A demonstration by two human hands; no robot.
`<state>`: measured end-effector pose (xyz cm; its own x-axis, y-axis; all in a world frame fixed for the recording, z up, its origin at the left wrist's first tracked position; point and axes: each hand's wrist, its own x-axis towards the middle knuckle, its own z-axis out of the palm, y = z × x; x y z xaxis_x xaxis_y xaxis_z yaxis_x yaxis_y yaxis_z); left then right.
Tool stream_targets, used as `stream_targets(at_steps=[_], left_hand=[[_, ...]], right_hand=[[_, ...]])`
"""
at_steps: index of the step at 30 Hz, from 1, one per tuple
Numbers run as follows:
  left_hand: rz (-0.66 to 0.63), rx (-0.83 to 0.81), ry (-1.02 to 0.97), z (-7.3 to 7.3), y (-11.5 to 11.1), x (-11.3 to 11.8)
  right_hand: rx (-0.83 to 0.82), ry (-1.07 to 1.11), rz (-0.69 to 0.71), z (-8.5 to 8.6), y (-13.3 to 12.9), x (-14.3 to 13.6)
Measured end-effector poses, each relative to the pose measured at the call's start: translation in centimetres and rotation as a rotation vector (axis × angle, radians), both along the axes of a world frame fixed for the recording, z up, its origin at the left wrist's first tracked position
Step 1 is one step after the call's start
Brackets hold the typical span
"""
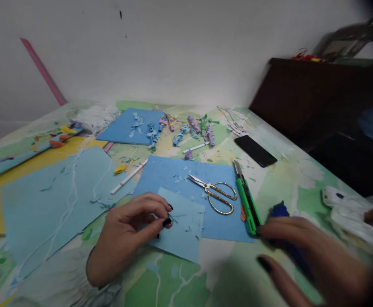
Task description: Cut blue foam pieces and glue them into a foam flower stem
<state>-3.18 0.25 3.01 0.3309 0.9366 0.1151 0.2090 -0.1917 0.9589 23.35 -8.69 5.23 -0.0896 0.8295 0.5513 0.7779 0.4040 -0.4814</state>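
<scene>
My left hand (135, 234) is over the left edge of a small light blue sheet (186, 230), thumb and index finger pinched on a thin bit too small to name. Under that sheet lies a darker blue sheet (220, 226). Gold-handled scissors (210, 187) rest on the darker sheet, blades pointing left. To their right lies a green cutter (247, 200) with its blade out. My right hand (311, 256), blurred, is spread beside the cutter's lower end, above a dark blue item (281, 209) that it partly covers.
Curled paper pieces (180, 134) lie at the back, beside a black phone (255, 150). A large light blue sheet (55, 196) with white string is on the left. White sticks (129, 177) lie mid-table. A white object (343, 209) sits at the right edge.
</scene>
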Motion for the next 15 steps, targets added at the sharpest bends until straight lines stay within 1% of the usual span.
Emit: stream_targets(at_steps=[1, 3, 4, 6, 8, 11, 15], left_hand=[[-0.009, -0.011, -0.007, 0.1, -0.2, 0.0], [-0.026, -0.015, -0.033, 0.1, -0.4, 0.0], [-0.034, -0.016, -0.047, 0.1, -0.5, 0.1], [-0.048, -0.027, -0.078, 0.1, -0.6, 0.2], [-0.058, -0.037, -0.098, 0.0, -0.6, 0.3], [-0.052, -0.040, -0.101, -0.1, -0.7, 0.4], [-0.045, -0.065, -0.093, -0.2, -0.9, 0.5]], right_hand=[[-0.020, -0.008, 0.071, 0.4, 0.6, -1.8], [-0.123, 0.028, 0.234, 0.5, 1.9, -4.9], [-0.134, 0.067, 0.306, 0.4, 2.5, -6.0], [-0.174, 0.137, 0.379, -0.1, 3.6, -7.5], [-0.172, 0.205, 0.397, -0.8, 4.3, -8.2], [-0.149, 0.283, 0.395, -1.7, 4.8, -8.4], [-0.133, 0.306, 0.406, -2.2, 4.8, -8.4]])
